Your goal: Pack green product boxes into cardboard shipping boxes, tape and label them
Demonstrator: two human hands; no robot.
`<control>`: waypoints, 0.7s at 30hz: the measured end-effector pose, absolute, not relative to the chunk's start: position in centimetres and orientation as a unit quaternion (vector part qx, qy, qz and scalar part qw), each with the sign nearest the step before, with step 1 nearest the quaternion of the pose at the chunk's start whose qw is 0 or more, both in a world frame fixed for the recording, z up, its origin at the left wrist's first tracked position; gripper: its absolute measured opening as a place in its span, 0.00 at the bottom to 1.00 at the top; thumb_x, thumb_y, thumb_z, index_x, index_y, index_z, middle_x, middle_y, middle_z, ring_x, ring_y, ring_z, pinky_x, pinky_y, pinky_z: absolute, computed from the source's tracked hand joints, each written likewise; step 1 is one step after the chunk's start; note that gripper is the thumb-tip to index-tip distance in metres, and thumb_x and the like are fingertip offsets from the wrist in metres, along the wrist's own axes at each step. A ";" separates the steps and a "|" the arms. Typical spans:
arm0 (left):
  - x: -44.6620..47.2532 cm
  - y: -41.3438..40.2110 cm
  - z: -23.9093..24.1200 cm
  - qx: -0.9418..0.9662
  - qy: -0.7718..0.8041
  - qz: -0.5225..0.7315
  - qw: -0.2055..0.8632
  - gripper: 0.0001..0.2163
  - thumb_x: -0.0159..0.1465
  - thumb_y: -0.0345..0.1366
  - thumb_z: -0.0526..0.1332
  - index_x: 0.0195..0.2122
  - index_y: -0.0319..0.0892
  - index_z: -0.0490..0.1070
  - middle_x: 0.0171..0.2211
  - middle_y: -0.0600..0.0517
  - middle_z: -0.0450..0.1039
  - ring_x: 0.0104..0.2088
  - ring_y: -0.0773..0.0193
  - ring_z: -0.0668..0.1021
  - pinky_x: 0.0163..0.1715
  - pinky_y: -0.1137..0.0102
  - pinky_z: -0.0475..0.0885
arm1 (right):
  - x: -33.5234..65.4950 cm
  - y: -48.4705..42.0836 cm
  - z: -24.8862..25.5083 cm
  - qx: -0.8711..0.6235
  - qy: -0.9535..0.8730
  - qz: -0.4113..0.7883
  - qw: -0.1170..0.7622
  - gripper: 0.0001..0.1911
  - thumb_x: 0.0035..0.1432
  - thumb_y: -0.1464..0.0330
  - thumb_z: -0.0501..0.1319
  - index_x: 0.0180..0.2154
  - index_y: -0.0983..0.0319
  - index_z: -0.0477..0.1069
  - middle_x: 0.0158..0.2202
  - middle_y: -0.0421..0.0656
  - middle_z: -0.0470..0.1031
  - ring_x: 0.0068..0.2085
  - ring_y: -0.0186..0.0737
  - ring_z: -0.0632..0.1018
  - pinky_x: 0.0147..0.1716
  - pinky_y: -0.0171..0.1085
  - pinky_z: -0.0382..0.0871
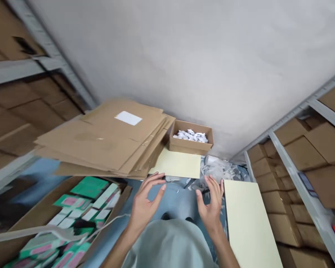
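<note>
Both of my hands are raised in front of my body with nothing in them. My left hand (148, 197) has its fingers stretched and the thumb apart, just in front of the stack of flattened cardboard (106, 137). Fingers spread, my right hand (211, 203) is close to the left edge of a pale yellow tabletop (251, 223). Beyond the hands lies another pale yellow surface (180, 163). On its far side stands an open cardboard box (191, 147) of small white pieces (191, 136).
An open carton of green, white and pink small boxes (91, 187) is at lower left, a pale strap (25, 235) across it. Crumpled clear plastic (222, 169) lies near the wall (195, 59). Shelves with brown cartons (304, 149) line both sides.
</note>
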State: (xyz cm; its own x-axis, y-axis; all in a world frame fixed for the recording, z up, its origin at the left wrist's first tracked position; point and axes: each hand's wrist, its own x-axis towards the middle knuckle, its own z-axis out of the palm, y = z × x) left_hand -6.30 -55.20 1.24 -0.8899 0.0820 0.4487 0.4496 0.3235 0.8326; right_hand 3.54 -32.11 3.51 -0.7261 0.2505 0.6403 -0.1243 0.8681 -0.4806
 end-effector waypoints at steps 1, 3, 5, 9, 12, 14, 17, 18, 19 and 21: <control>-6.5 -56.2 1.1 -0.145 -0.802 -0.553 0.174 0.07 0.74 0.43 0.65 0.43 0.50 0.81 0.55 0.48 0.85 0.60 0.53 0.84 0.64 0.54 0.79 | 2.3 -32.8 3.6 -0.012 -0.896 0.265 0.355 0.26 0.75 0.64 0.64 0.71 0.54 0.71 0.62 0.53 0.83 0.65 0.63 0.83 0.72 0.76 0.61; -6.7 -57.9 0.7 -0.099 -0.810 -0.546 0.189 0.07 0.74 0.43 0.65 0.41 0.50 0.80 0.54 0.48 0.85 0.60 0.53 0.84 0.63 0.55 0.78 | 0.1 -34.0 3.7 0.040 -0.902 0.286 0.322 0.26 0.74 0.64 0.64 0.71 0.53 0.72 0.61 0.52 0.84 0.63 0.62 0.84 0.72 0.74 0.63; -6.6 -59.3 0.5 -0.051 -0.816 -0.539 0.205 0.07 0.74 0.43 0.65 0.40 0.50 0.79 0.54 0.47 0.85 0.61 0.52 0.83 0.64 0.54 0.78 | -2.1 -34.8 3.5 0.102 -0.902 0.304 0.288 0.25 0.74 0.64 0.64 0.70 0.53 0.72 0.60 0.50 0.85 0.62 0.59 0.85 0.73 0.71 0.64; -5.5 -61.8 0.9 0.049 -0.820 -0.513 0.249 0.07 0.74 0.42 0.64 0.40 0.50 0.80 0.55 0.47 0.85 0.63 0.51 0.82 0.66 0.51 0.76 | -6.8 -36.2 2.7 0.215 -0.886 0.345 0.223 0.22 0.75 0.65 0.63 0.67 0.53 0.73 0.56 0.48 0.87 0.58 0.54 0.87 0.73 0.70 0.64; -3.9 -63.9 1.5 0.136 -0.817 -0.482 0.286 0.07 0.74 0.42 0.64 0.40 0.49 0.80 0.54 0.46 0.85 0.63 0.50 0.82 0.66 0.50 0.76 | -10.3 -38.2 2.3 0.290 -0.859 0.384 0.174 0.22 0.75 0.65 0.64 0.67 0.53 0.73 0.56 0.49 0.87 0.58 0.53 0.87 0.74 0.69 0.64; -2.4 -65.0 1.8 0.203 -0.810 -0.461 0.301 0.09 0.75 0.43 0.62 0.40 0.49 0.80 0.54 0.46 0.86 0.62 0.50 0.82 0.66 0.50 0.76 | -12.2 -40.0 2.2 0.343 -0.835 0.407 0.141 0.22 0.75 0.65 0.64 0.68 0.53 0.73 0.56 0.49 0.87 0.58 0.53 0.87 0.74 0.69 0.63; -0.1 -65.4 1.9 0.299 -0.788 -0.439 0.310 0.09 0.75 0.44 0.62 0.41 0.48 0.79 0.54 0.46 0.85 0.62 0.51 0.83 0.66 0.51 0.76 | -14.1 -43.0 2.2 0.409 -0.797 0.435 0.095 0.23 0.75 0.65 0.65 0.68 0.53 0.73 0.56 0.49 0.87 0.58 0.53 0.87 0.74 0.68 0.64; 0.5 -65.2 1.9 0.325 -0.779 -0.435 0.314 0.09 0.74 0.45 0.63 0.41 0.48 0.79 0.55 0.45 0.85 0.62 0.51 0.83 0.66 0.51 0.76 | -14.5 -44.0 2.1 0.425 -0.786 0.443 0.078 0.22 0.74 0.64 0.65 0.67 0.53 0.74 0.55 0.49 0.87 0.58 0.53 0.87 0.74 0.68 0.64; 1.1 -64.9 1.8 0.346 -0.770 -0.432 0.318 0.09 0.74 0.45 0.63 0.42 0.48 0.78 0.56 0.45 0.85 0.62 0.51 0.83 0.66 0.51 0.75 | -14.8 -45.0 2.1 0.439 -0.776 0.449 0.061 0.22 0.74 0.64 0.65 0.67 0.53 0.74 0.55 0.48 0.87 0.58 0.53 0.87 0.74 0.67 0.64; 1.9 -64.1 1.6 0.376 -0.755 -0.426 0.327 0.09 0.74 0.45 0.64 0.42 0.48 0.78 0.57 0.45 0.84 0.63 0.52 0.82 0.67 0.51 0.75 | -15.0 -46.8 2.0 0.465 -0.759 0.456 0.028 0.20 0.75 0.63 0.65 0.65 0.53 0.75 0.54 0.48 0.88 0.57 0.52 0.87 0.74 0.66 0.64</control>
